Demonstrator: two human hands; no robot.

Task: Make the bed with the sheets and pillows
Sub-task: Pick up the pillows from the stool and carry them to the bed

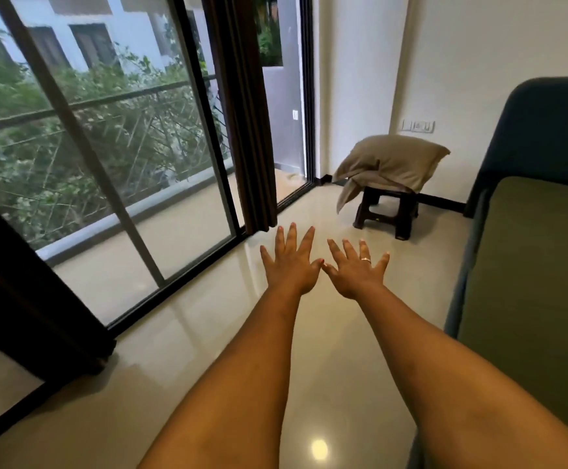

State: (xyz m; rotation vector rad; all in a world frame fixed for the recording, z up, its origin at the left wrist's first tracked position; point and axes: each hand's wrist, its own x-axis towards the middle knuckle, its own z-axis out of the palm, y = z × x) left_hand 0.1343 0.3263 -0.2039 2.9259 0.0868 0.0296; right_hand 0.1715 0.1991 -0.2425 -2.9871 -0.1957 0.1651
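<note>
I hold my left hand (291, 265) and right hand (357, 270) out in front of me over the floor (208, 333), palms down. My fingers (308, 240) are spread wide and grip nothing, and the thumbs almost meet. I judge they are empty because the work is not yet begun: the mattress (529, 265) at my right lies bare inside its blue frame (539, 130). The pillow (394, 162) sits on the stool (385, 211) in the far corner, well apart from my hands. I think it is parked there to keep it off the floor. A cloth (346, 191) of the same colour, likely a sheet, hangs from under it down the stool's side. I reckon fetching both comes first, and the hanging cloth could drag.
</note>
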